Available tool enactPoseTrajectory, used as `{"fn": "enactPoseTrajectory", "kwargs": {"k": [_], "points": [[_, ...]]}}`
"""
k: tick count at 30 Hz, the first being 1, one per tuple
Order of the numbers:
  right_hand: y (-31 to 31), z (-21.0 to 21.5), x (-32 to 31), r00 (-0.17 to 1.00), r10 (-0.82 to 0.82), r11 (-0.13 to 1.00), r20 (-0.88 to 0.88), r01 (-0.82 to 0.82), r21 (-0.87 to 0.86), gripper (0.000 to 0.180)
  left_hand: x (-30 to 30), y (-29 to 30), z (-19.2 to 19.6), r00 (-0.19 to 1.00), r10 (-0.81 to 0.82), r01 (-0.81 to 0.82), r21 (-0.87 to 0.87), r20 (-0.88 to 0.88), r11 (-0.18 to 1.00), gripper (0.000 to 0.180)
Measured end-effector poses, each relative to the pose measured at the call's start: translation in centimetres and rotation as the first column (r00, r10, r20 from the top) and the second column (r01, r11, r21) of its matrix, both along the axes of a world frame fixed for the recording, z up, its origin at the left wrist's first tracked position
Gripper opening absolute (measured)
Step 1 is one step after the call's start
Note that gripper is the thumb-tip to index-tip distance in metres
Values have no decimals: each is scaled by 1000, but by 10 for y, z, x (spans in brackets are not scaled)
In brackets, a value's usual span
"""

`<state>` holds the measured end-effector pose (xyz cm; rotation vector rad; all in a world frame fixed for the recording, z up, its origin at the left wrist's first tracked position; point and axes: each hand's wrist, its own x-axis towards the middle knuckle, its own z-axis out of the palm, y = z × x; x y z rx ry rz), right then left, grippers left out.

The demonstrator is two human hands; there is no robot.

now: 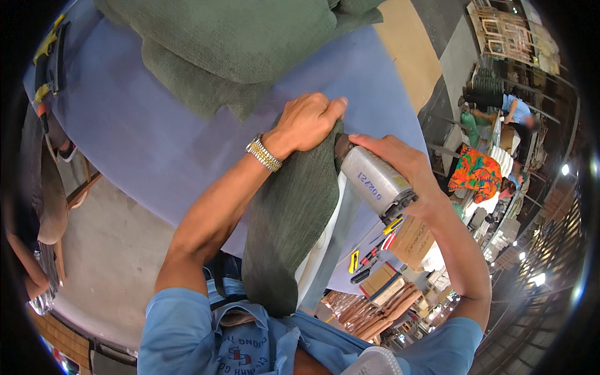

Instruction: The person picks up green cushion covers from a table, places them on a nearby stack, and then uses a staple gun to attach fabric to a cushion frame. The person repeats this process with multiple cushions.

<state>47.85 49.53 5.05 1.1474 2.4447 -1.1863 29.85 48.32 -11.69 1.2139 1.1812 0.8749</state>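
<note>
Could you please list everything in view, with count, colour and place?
green fabric strip: one, dark green, hanging over the table edge, pressed by the left hand
staple gun: one, grey metal, tip at the fabric
green cushions: at least two, green, top of the table
table: one, lilac top
cardboard boxes: a few, brown, below right
hand tools: several, yellow and red handled, by the boxes
wristwatch: one, silver and gold
left hand: gripping the fabric
right hand: holding the staple gun

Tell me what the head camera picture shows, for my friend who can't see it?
A person's left hand pulls dark green fabric tight while the right hand presses a grey staple gun against it, over a lavender-covered worktable. More green cushions lie behind.
</note>
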Motion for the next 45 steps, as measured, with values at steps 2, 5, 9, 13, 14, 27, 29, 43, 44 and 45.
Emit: {"fn": "enactPoseTrajectory", "kwargs": {"k": [2,5,9,13,14,27,29,43,44,45], "points": [[1,2,-3,1000,-14,1000,17,14,-17,96,0,1,-1,1000,-5,4,-8,-6,1000,61],[0,-1,-5,999,-37,999,31,38,-24,97,0,1,-9,1000,6,-6,1,9,1000,61],[-1,-8,-1,994,13,999,-105,-9,40,89,1,0,-7,996,55,-56,20,67,998,61],[-3,-4,-4,998,-16,999,-60,18,29,75,-2,-3,-13,993,56,-62,51,102,997,62],[-4,-5,-2,998,-14,999,-55,17,42,73,0,-2,-16,992,46,-53,52,120,997,62],[-145,4,85,702,-668,717,-246,696,38,68,-13,-3,127,935,157,-230,207,318,951,61],[-169,-36,105,592,-802,593,-79,805,15,68,-4,-22,196,935,-6,-152,417,354,896,60],[-165,48,59,211,-213,445,-954,890,98,36,47,-179,273,878,-315,458,821,-360,341,29],[-154,56,43,169,-137,444,-976,891,92,34,48,-187,270,867,-316,483,806,-385,343,32],[-149,60,31,128,-56,451,-990,888,90,34,43,-196,267,868,-322,480,806,-378,347,27]]}}
